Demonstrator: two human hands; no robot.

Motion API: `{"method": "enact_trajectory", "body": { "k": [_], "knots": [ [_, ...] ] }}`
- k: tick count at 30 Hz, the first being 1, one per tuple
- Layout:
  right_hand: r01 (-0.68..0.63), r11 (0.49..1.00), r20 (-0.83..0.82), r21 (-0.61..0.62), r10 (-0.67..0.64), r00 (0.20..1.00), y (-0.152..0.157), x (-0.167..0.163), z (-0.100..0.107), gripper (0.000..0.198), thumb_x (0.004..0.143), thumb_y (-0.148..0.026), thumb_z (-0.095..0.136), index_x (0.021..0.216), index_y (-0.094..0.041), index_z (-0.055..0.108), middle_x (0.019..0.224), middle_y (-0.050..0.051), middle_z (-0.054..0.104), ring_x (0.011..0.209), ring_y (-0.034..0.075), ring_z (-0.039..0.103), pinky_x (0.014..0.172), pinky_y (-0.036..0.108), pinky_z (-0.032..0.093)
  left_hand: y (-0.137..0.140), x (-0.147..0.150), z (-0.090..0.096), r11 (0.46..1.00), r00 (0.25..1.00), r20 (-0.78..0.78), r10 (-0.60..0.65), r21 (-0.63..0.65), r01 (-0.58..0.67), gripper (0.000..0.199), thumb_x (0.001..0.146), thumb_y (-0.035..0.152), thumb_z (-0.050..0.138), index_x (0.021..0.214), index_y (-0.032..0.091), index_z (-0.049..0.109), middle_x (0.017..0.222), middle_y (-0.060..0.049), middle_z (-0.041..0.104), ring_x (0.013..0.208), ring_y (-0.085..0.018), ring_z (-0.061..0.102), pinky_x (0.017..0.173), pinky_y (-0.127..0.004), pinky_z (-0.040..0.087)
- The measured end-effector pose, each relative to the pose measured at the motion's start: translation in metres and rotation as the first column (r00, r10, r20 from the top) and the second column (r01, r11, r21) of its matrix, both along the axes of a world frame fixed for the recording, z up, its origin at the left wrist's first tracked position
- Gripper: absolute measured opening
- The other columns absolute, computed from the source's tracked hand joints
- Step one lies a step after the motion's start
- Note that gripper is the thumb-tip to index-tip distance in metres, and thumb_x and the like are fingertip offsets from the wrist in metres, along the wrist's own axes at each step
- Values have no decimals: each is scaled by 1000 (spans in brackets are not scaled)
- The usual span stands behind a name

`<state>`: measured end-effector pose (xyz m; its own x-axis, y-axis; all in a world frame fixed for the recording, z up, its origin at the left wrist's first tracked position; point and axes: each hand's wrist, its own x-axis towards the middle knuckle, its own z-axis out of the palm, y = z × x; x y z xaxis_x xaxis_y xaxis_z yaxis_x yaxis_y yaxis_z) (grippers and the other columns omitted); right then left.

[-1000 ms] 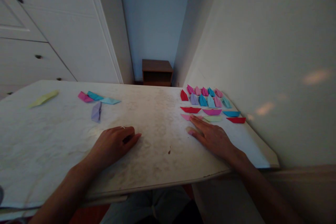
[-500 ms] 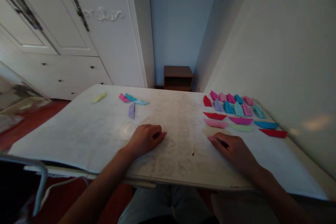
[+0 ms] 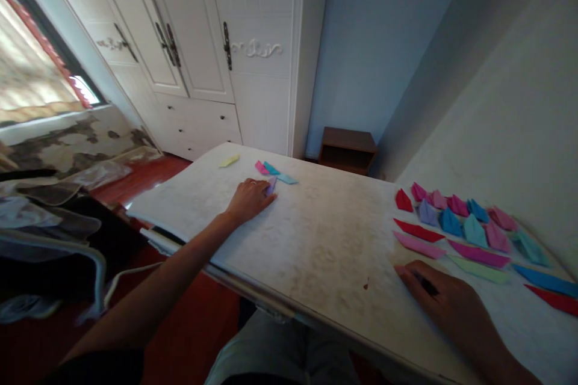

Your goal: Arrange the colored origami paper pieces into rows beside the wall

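Observation:
My left hand (image 3: pixel 247 200) reaches over the left part of the table, its fingers closed around the near side of a purple folded paper piece (image 3: pixel 271 184). Just beyond it lie a pink folded paper (image 3: pixel 261 167), a blue one (image 3: pixel 271 168) and a light blue one (image 3: pixel 288 178). Resting on the table at the right, my right hand (image 3: pixel 447 298) has its fingers curled in, with nothing visible in them. Close past it are a light green flat folded paper (image 3: pixel 478 269) and a pink one (image 3: pixel 419 245).
Opened paper boats (image 3: pixel 451 222) stand in rows along the wall side, with flat folded ones, such as a red one (image 3: pixel 418 230), before them. A yellow folded paper (image 3: pixel 229 161) lies far left. Beyond the white table (image 3: pixel 325 289) are a wardrobe (image 3: pixel 262 96) and a brown nightstand (image 3: pixel 347 149).
My left hand has moved forward and left from the table's middle to the purple folded paper. My right hand stays resting on the table. The view has turned left.

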<state>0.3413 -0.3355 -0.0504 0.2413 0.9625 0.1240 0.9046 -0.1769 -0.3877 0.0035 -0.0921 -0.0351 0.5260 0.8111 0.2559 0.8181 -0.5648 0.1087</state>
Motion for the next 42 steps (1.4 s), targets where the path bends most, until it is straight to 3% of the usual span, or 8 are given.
{"method": "enact_trajectory", "body": {
  "k": [6,10,15,22,26,28,38,42],
  "knots": [
    [-3,1000,-6,9,3,1000,-2,0,-1,47,85,-65,38,78,-30,69,74,1,72,63,23,68,57,32,49,13,-20,4,985,977,-126,-174,-1,175,32,97,27,37,102,18,67,102,-8,69,98,-20,59,90,-31,43],
    [-12,1000,13,25,12,1000,-3,0,-1,47,86,-64,38,78,-29,69,74,0,72,63,22,68,56,30,49,9,-32,6,997,986,-164,-43,59,53,32,97,26,36,105,19,67,99,-9,70,95,-22,61,79,-30,47],
    [-9,1000,31,13,8,999,-2,-2,-1,48,87,-65,38,79,-28,67,75,0,71,66,21,68,59,30,48,1,-41,9,998,981,194,18,51,-28,28,89,15,41,100,16,67,98,-9,68,86,-20,64,78,-31,49],
    [-11,999,93,-36,14,996,-3,-6,-2,48,90,-62,32,78,-26,62,73,1,69,66,22,66,59,31,43,-28,3,30,946,732,680,-40,-210,246,19,86,25,54,92,13,67,73,-3,66,56,-10,58,51,-20,47],
    [-57,998,132,1,56,990,-4,-11,-4,43,94,-54,33,76,-23,57,68,1,65,63,20,63,57,28,38,-53,63,34,765,537,836,111,-417,490,15,78,23,67,86,11,65,65,-1,65,56,-10,60,52,-20,51],
    [-78,997,157,21,74,985,-4,-14,-3,39,95,-49,36,76,-22,56,69,1,64,63,19,62,58,28,36,-66,99,35,644,503,846,175,-485,591,13,73,18,70,82,10,65,66,-2,67,59,-11,63,57,-22,54],
    [-33,999,148,12,30,989,-3,-19,11,21,93,-30,50,82,-18,64,79,3,70,69,16,63,60,27,34,-140,283,53,100,614,781,114,-624,775,10,72,-1,65,76,8,64,61,-2,67,58,-12,67,62,-24,57],
    [-62,998,157,7,60,986,-3,-15,7,23,92,-30,50,90,-16,68,87,9,72,81,23,66,70,31,43,-169,345,38,8,705,709,20,-705,709,13,71,-4,61,70,9,63,57,0,65,56,-12,67,63,-24,58]
  ]
}}
